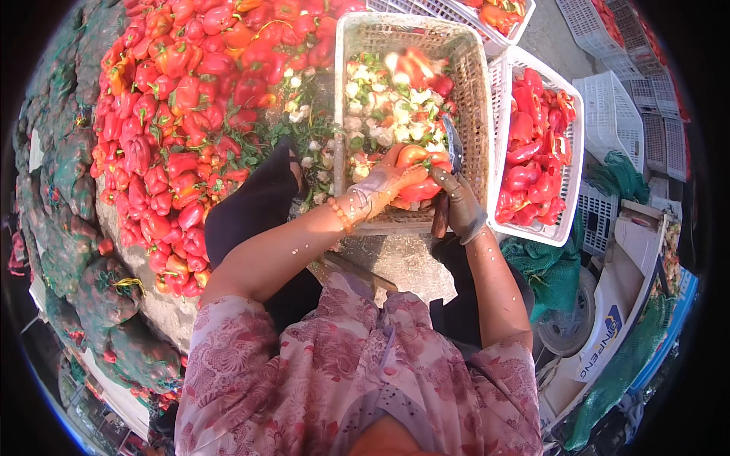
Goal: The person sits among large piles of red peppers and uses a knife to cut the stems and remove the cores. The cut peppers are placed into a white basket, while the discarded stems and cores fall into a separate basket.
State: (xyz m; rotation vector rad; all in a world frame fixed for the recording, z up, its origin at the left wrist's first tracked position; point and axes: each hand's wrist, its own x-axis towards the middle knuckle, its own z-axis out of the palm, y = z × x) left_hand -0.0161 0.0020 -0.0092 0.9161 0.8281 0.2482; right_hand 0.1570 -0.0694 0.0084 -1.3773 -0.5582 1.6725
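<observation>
My left hand [377, 187], in a pale glove with a beaded bracelet at the wrist, grips a red-orange bell pepper [419, 189] with its green stem end up. A knife sits in my gloved right hand [463, 206]. Its dark blade [454, 142] points away from me beside the pepper, and its brown handle [440, 216] shows below the palm. The right thumb touches the pepper. Both hands are over the near part of a white plastic crate [476, 125]. Cut-off pepper cores [379, 105] and some red pieces lie inside it.
Whole red peppers [182, 102] are heaped to the left, with filled green mesh sacks [63, 188] beyond. On the right stands a white crate [575, 171] holding cored peppers [530, 154]. Further right are stacked crates [610, 122], green netting [547, 273] and a vehicle [599, 342].
</observation>
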